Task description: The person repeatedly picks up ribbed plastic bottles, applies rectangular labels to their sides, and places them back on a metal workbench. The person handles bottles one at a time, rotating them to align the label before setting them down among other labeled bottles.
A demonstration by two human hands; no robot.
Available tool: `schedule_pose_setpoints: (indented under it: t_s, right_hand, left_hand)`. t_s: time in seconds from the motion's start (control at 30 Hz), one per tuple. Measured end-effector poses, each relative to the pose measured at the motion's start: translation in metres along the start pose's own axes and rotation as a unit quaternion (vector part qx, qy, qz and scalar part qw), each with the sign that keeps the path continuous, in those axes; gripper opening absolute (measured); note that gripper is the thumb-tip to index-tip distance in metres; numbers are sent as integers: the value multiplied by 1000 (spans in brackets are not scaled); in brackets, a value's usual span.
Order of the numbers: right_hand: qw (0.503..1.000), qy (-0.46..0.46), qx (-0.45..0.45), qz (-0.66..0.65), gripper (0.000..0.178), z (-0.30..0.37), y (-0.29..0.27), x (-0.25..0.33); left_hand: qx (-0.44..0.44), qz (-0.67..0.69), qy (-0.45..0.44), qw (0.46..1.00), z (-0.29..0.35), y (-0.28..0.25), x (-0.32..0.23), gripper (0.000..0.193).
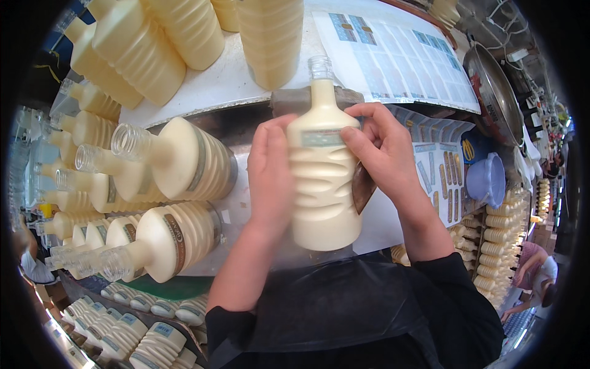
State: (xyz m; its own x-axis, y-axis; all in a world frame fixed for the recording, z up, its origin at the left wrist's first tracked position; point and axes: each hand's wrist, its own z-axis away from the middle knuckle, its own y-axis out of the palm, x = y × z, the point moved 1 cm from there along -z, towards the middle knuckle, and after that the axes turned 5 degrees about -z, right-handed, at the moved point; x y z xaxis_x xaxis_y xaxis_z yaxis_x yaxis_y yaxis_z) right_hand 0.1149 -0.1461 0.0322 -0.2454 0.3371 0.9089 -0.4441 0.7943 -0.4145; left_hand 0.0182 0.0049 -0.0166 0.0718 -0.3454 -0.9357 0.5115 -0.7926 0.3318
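Observation:
A cream ribbed bottle (324, 190) with a clear threaded neck is before me, its neck pointing away. My left hand (268, 172), slightly blurred, lies along its left side. From the right, my right hand (388, 147) grips the shoulder, with its thumb on the right end of a pale blue-green label (318, 139). The label sits across the bottle's upper front. Behind the bottle is a brown padded block (289, 101), partly hidden. Another brown piece (363, 189) shows between the bottle and my right wrist; I cannot make out what it is.
Several labelled cream bottles (178, 237) crowd the left side, and taller ones (270, 43) stand at the back. Label sheets (393, 61) lie at the back right, with strips of labels (445, 172) below. A lilac tub (487, 179) and a person (534, 270) are at the right.

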Motion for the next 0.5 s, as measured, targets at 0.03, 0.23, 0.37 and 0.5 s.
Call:
schedule_pose_setpoints:
  t_s: [0.03,0.23,0.37,0.5]
  right_hand:
    - [1000,3,0,-2,27,0,0,-1]
    - [998,26,20,-57,24,0,-3,-10]
    - [976,72,33,-204,24,-5,-17,-1]
    - [965,39,-11,-260,21,-1,-28,14]
  left_hand:
    - [-4,20,-4,1000,2,2,0,36]
    - [33,88,-8,996,11,6,-7,35]
    - [33,42,9,999,11,8,-6,40]
    - [15,59,-2,998,11,8,-4,39]
